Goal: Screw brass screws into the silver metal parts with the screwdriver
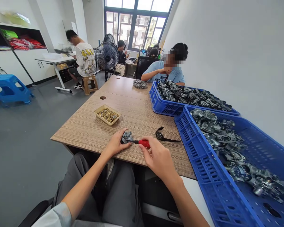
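Near the table's front edge, my left hand (pixel 115 143) is closed around a small grey metal casting (pixel 127 137). My right hand (pixel 157 156) grips the red handle of a screwdriver (pixel 144 143). Its dark shaft points left and reaches the casting; whether the tip sits in a screw is too small to tell. Beyond my left hand stands a shallow cream tray (pixel 96 117) of brass-coloured screws. To the right of the screwdriver lies a black wristwatch (pixel 160 135) on the wood-grain table (pixel 85 129).
At my right a blue crate (pixel 191 151) holds grey metal castings, and a second blue crate (pixel 163 107) behind it is heaped with darker parts. A pile of small metal pieces (pixel 140 84) lies at the far end. Across the table sits a co-worker (pixel 175 74).
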{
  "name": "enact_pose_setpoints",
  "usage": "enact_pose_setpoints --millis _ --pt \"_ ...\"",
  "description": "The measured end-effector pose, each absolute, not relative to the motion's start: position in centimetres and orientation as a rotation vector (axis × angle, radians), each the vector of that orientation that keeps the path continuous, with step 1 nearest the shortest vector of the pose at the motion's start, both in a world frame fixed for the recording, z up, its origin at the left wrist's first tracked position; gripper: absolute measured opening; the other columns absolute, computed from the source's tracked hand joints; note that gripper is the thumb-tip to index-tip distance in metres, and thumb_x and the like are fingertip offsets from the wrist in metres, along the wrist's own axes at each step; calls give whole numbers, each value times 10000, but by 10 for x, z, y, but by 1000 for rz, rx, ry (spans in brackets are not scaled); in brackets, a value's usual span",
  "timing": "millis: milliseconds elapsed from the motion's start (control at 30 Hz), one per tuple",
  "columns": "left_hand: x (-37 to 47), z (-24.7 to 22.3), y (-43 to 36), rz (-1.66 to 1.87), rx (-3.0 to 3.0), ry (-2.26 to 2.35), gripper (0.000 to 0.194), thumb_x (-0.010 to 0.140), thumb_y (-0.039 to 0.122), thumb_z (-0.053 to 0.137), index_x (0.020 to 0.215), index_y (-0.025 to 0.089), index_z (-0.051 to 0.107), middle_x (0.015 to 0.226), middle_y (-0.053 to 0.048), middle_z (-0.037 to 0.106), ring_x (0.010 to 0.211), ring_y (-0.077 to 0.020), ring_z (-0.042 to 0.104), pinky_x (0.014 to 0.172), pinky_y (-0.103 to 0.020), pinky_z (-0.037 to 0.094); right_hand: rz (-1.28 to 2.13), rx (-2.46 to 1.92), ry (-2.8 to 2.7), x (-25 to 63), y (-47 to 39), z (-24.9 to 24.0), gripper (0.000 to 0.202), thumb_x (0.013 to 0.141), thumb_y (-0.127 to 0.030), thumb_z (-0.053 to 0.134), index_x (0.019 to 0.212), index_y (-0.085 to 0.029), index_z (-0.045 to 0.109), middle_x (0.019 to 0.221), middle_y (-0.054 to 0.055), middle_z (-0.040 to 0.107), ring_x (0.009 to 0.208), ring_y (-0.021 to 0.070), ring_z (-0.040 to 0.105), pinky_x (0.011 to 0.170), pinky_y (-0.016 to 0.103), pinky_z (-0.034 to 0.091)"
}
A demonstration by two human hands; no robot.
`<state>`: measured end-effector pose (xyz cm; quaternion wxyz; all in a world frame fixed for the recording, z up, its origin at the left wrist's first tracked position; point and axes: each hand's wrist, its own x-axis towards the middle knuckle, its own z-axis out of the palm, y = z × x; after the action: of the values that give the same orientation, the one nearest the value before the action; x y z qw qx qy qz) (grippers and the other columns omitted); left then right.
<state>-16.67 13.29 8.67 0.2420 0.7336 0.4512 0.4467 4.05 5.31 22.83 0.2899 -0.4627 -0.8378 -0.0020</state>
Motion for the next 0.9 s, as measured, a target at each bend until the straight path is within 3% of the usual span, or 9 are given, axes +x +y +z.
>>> enact_pose_setpoints --millis 200,467,900 --pt "-167 89 131 1202 2005 1253 790 828 356 794 1521 207 446 1386 -144 632 1306 -321 594 1145 -507 458 -166 -1260 -2114 45 55 228 181 1038 -386 586 1094 -216 615 928 32 762 731 178 709 653 280 483" --pt "-167 88 132 1182 2023 1256 787 841 373 783 1523 198 432 1391 -143 625 1311 -318 585 1144 -500 457 -104 -1286 -1924 40 58 221 287 1018 -491 602 946 -216 637 748 0 723 604 145 662 622 250 472" --pt "-167 89 131 1177 2019 1270 786 835 366 787 1521 212 435 1354 -140 640 1286 -317 597 1125 -508 467 -89 -1262 -2030 44 61 218 135 1028 -352 573 1077 -232 609 929 27 740 675 163 654 664 279 487"
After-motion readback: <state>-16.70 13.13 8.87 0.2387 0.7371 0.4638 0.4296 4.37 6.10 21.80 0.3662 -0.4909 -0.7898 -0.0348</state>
